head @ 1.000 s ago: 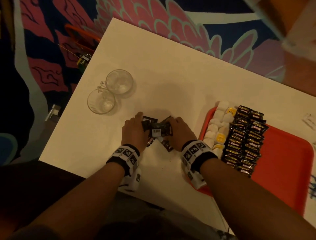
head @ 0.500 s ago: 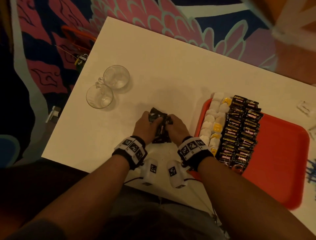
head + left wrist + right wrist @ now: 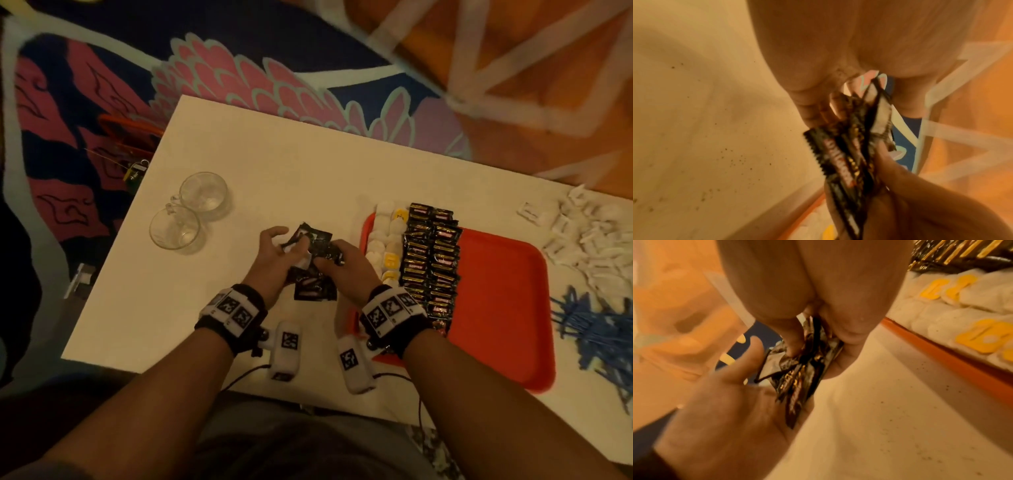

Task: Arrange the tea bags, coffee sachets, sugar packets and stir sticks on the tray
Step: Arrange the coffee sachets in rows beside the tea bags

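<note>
Both hands hold one bundle of black coffee sachets (image 3: 317,245) (image 3: 849,154) (image 3: 803,369) just above the white table (image 3: 308,171), left of the red tray (image 3: 496,308). My left hand (image 3: 286,241) grips the bundle from the left, and my right hand (image 3: 330,258) pinches it from the right. Sachets at the bundle's lower end (image 3: 313,291) are fanned out. On the tray's left side lie a column of white tea bags (image 3: 383,246) with yellow tags and two columns of coffee sachets (image 3: 431,267). White sugar packets (image 3: 589,240) and blue stir sticks (image 3: 606,332) lie on the table right of the tray.
Two empty glass cups (image 3: 188,216) stand at the table's left side. The right half of the tray is bare red plastic. A patterned rug (image 3: 239,68) lies beyond the table's far edge. The near table edge is just below my wrists.
My hands swept the scattered sachets together on the table and lifted them as one bundle. The view has shifted right, bringing the sugar packets and stir sticks into sight.
</note>
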The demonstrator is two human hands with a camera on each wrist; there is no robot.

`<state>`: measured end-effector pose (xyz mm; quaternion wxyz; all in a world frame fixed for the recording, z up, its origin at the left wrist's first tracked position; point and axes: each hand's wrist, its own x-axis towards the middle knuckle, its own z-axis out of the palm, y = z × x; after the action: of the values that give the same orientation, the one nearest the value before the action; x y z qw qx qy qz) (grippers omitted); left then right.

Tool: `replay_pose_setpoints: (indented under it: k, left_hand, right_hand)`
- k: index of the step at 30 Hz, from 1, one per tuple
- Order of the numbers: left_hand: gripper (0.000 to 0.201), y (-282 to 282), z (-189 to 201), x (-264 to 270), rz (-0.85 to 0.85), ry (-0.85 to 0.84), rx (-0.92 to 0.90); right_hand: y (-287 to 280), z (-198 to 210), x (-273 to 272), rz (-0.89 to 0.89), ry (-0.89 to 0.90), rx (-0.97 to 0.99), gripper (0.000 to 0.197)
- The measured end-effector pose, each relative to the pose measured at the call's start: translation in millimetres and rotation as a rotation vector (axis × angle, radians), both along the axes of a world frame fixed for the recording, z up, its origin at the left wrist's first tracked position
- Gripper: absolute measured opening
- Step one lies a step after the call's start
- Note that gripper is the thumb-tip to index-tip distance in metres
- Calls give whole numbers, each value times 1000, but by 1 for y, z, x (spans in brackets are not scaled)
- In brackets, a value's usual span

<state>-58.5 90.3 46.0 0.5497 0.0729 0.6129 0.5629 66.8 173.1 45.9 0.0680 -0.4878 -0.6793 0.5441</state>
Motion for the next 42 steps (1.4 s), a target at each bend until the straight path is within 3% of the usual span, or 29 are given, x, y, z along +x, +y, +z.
replay_pose_setpoints:
  k: [2,6,9,11,14,22,28,30,34,39,42]
  left_hand:
    - [51,-4,12,1,26,-161,43]
    - [43,-7,41,14,-42,-490,114]
    - [35,-4,52,19,-71,-460,122]
    - [35,-4,57,22,-95,-438,66]
    - [52,-4,64,31,-124,-396,4]
    - [48,7,80,77,-101,-290,-1]
    - [39,15,93,121,25,-353,5]
    - [43,17,96,137,83,-292,21]
    - [55,20,97,163,114,-209,55]
    - [37,21,103,185,81,-345,102]
    - [37,21,100,196,102,-298,43]
  right_hand:
    - [-3,9,3,-66,86,-61,26]
    - [-15,31,6,-45,169,-163,27]
    - [-12,43,18,91,-14,172,32]
    - [-9,48,30,-32,-23,264,33]
    - [-6,54,47,-180,7,147,34]
    - [5,72,96,-178,14,102,14]
    - [22,91,138,-361,324,-158,22]
    - [23,96,149,-321,321,-171,24]
    - [25,95,166,-210,141,1,24]
    - [25,96,190,-107,105,14,22]
    - [25,101,199,-27,118,-8,17]
